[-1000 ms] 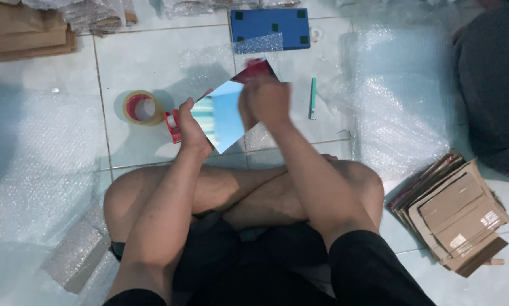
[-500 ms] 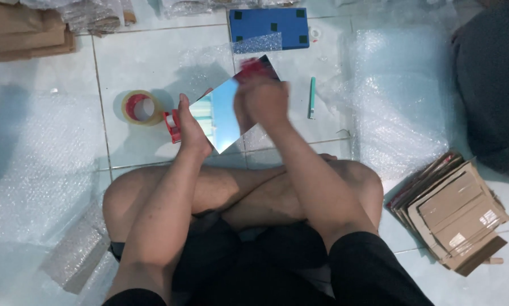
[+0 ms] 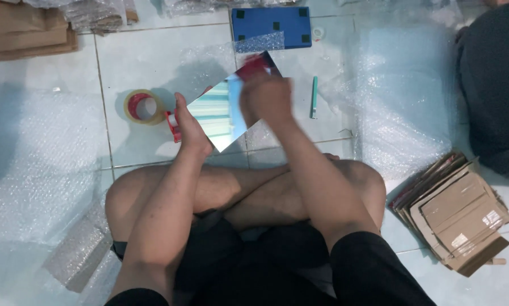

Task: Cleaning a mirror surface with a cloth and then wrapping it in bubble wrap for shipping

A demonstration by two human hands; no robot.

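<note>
the left hand (image 3: 191, 127) grips the lower-left edge of a mirror-like panel (image 3: 220, 116), held tilted above the tiled floor (image 3: 146, 68). the right hand (image 3: 265, 97), blurred, is closed over its upper right part near the red backing. the work looks like readying the panel for wrapping. at nine o'clock lies a tape roll (image 3: 142, 106); at twelve, a blue board (image 3: 271, 25); at three, a green pen (image 3: 313, 96) and bubble wrap (image 3: 402, 96); at four, flat cardboard (image 3: 458, 212).
</note>
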